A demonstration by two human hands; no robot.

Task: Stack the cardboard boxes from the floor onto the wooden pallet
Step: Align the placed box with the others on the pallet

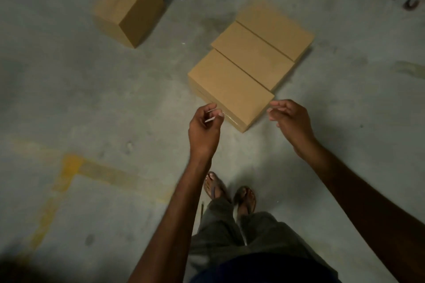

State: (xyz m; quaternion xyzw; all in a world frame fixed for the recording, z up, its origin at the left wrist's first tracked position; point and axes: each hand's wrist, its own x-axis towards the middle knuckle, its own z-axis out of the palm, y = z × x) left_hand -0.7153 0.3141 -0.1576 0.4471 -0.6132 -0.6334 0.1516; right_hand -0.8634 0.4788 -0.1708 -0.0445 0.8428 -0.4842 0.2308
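Fingers [213, 108] of the left hand [203, 128] curl, maybe pinching something; right hand [289, 119] hangs loose, empty, beside the nearest box [230, 87]. Lopsided grabbing could tip it.

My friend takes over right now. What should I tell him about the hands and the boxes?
Left hand: fingers curled, seems to pinch a small white scrap.
Right hand: loosely curled, empty, above the near box.
Boxes: the near box is one of three set side by side on the floor; a fourth box stands apart, far left.
Pallet: not in view.
Done: nothing that shows.
Left: all four boxes still need lifting onto the pallet.
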